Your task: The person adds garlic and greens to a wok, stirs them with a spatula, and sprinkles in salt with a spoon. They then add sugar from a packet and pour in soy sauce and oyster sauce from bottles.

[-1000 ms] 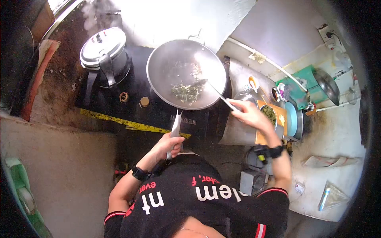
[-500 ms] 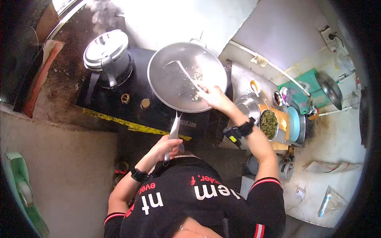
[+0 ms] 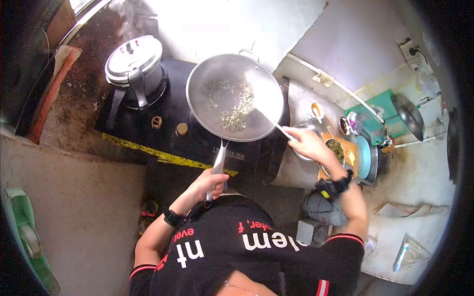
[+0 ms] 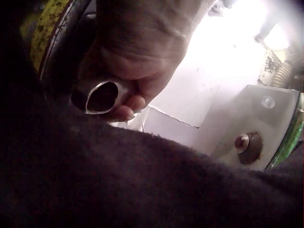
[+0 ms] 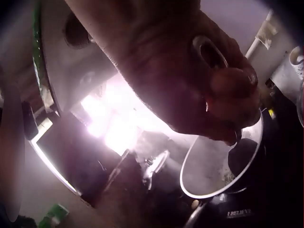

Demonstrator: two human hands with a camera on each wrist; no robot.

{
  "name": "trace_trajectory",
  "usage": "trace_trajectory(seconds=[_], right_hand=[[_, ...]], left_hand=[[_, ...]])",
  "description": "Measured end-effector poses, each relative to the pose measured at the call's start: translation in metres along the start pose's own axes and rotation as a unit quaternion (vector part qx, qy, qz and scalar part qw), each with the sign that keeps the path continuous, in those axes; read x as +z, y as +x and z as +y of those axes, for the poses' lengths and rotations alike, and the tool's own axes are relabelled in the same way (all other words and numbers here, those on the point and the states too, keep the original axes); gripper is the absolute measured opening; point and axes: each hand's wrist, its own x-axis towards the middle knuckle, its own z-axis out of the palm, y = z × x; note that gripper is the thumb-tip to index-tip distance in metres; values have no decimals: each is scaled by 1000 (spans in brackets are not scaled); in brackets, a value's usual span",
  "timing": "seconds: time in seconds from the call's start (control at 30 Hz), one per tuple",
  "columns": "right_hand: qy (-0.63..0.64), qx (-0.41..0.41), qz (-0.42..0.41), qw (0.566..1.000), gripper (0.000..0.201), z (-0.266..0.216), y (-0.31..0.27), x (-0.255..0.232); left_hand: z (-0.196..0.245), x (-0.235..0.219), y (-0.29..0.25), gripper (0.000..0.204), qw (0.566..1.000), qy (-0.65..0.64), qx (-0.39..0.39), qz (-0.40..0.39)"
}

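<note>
My left hand (image 3: pixel 210 185) grips the metal handle (image 3: pixel 219 156) of a wide silver wok (image 3: pixel 201 106) on the stove. In the left wrist view the fingers of that hand (image 4: pixel 142 59) wrap the handle, whose hollow end (image 4: pixel 102 97) faces the camera. Over the wok's right rim, my right hand (image 3: pixel 311 146) holds a spatula (image 3: pixel 272 123) by its handle, and its blade dips toward the chopped pale-green food (image 3: pixel 236 117) in the wok. In the right wrist view the right hand (image 5: pixel 185 80) curls round the handle, hiding part of the wok (image 5: pixel 190 183).
A steaming pressure cooker (image 3: pixel 133 61) stands on the stove's left burner. To the right are a bowl of dark greens (image 3: pixel 335 149), a cutting board (image 3: pixel 350 146), a blue basin (image 3: pixel 364 154) and small dishes. Yellow tape (image 3: pixel 133 147) runs along the stove's front edge.
The right hand swept the spatula left across the wok, then drew back over the right rim. The food now lies spread across the wok's middle. The left hand keeps its grip.
</note>
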Motion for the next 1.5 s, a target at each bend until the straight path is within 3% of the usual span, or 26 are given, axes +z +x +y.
trace_trajectory(seconds=[0.07, 0.2, 0.3, 0.37, 0.43, 0.53, 0.6, 0.7, 0.73, 0.83, 0.97, 1.0, 1.07, 1.13, 1.23, 1.3, 1.4, 1.5], right_hand=[[-13, 51, 89, 995, 37, 7, 31, 20], [-12, -9, 185, 983, 36, 35, 88, 46], [212, 0, 167, 963, 34, 14, 103, 65], [297, 20, 108, 949, 37, -13, 84, 70], [349, 72, -12, 934, 43, -23, 52, 47], [238, 89, -63, 965, 45, -35, 0, 17], [108, 14, -5, 994, 45, -35, -22, 16], [90, 13, 72, 993, 42, -23, 4, 39], [65, 54, 57, 995, 39, -25, 20, 39], [26, 27, 168, 985, 32, 3, 70, 57], [43, 18, 245, 968, 33, 14, 90, 69], [42, 20, 244, 969, 33, 9, 77, 69], [147, 23, 150, 978, 39, -5, 40, 68], [264, 181, 1, 947, 45, -32, -2, 35], [194, 114, 7, 974, 44, -30, -39, 16], [68, 26, 2, 997, 45, -26, -46, 11], [36, 9, 76, 996, 42, -13, -7, 34], [62, 53, 129, 988, 39, -6, 49, 52]], left_hand=[[1, -2, 1, 22, 1000, 13, 4, -7], [3, 1, -3, 20, 1000, 12, 9, 1], [4, 3, -3, 21, 1000, 11, 1, 1], [6, 4, -6, 20, 1000, 7, -1, 4], [7, 4, -6, 20, 1000, 12, -2, 0], [7, 2, -5, 20, 1000, 12, -5, -6], [6, 1, -4, 20, 1000, 6, -5, -8], [6, 1, -2, 19, 1000, 13, -7, -9], [6, 2, -3, 19, 1000, 15, -4, -7], [5, 0, -3, 20, 1000, 15, -3, 0], [5, 1, -3, 20, 1000, 16, -5, 3], [5, 1, -3, 20, 1000, 15, -6, 1], [5, 0, -3, 21, 1000, 19, -13, 2], [6, 1, -3, 21, 1000, 17, -11, 1], [7, 2, -3, 21, 1000, 20, -12, 2], [9, 3, -4, 21, 1000, 26, -12, 6], [9, 4, -6, 21, 999, 28, -12, 13], [8, 1, -6, 21, 999, 34, 0, 3]])
